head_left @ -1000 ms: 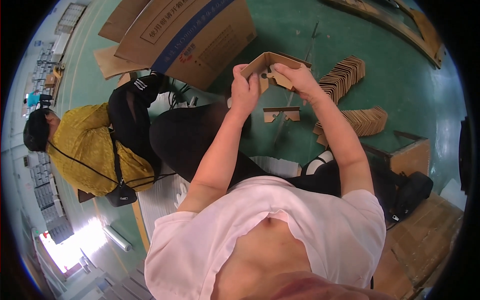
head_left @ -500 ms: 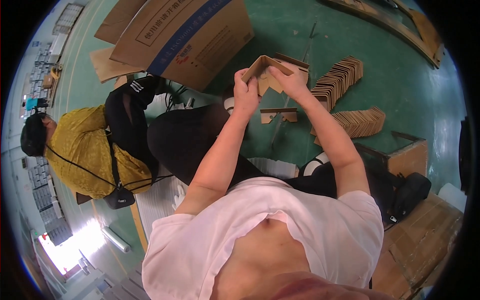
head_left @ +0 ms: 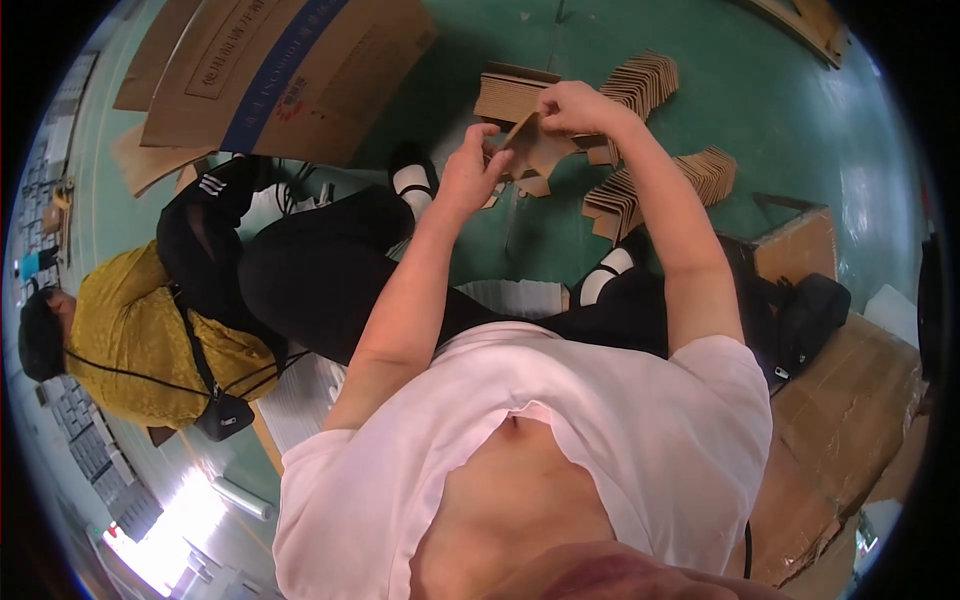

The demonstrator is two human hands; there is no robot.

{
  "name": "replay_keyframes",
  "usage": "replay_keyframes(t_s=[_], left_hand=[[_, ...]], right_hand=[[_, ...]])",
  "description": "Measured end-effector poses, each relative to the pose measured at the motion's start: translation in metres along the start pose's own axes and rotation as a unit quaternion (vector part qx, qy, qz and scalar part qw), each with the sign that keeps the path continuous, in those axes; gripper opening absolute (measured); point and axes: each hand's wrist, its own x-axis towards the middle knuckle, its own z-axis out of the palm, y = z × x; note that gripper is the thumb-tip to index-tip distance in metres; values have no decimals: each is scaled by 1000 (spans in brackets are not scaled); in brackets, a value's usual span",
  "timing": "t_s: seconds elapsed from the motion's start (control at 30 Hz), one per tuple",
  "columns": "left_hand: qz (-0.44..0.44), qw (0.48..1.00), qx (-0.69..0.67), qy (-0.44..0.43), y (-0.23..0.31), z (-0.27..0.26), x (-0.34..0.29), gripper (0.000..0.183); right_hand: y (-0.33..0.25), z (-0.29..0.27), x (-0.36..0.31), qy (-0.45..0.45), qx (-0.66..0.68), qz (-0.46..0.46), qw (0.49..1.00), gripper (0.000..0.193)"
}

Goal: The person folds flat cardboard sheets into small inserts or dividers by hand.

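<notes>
A folded brown cardboard piece (head_left: 540,150) hangs between my hands above the green floor. My right hand (head_left: 582,108) pinches its upper edge with closed fingers. At its left edge, my left hand (head_left: 472,172) has its thumb and fingers apart; whether the thumb touches the cardboard I cannot tell. Just beyond the held piece lies a stack of folded cardboard pieces (head_left: 515,97). Another cut cardboard piece (head_left: 535,186) is partly visible on the floor below it. To the right, two fanned rows of bent cardboard pieces (head_left: 642,85) (head_left: 665,185) lie nested together.
A large carton (head_left: 330,75) with a blue stripe stands at the far left. A person in a yellow top (head_left: 150,335) sits on my left. A black bag (head_left: 812,320) and flattened cardboard (head_left: 840,420) lie at my right, near an open brown box (head_left: 795,245).
My left hand has loosened from the cardboard piece and its fingers have spread. My right hand has shifted to a pinch on the upper edge. The whole view has moved slightly.
</notes>
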Motion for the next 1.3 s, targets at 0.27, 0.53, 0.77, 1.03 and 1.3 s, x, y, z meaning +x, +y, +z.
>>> replay_keyframes(t_s=[0.27,0.53,0.77,1.03,1.3], left_hand=[[-13,1000,-12,25,-24,-5,7,31],[-10,1000,-28,-9,-22,4,13,25],[-45,998,-30,12,-34,4,14,23],[-46,999,14,1,-45,3,17,26],[-145,987,54,41,-71,-28,32,57]], right_hand=[[122,57,-22,74,65,263,960,15],[155,94,-20,222,-83,345,908,17],[119,118,-5,221,-78,286,929,23],[95,174,15,84,-225,114,964,20],[58,33,18,13,70,-44,996,18]])
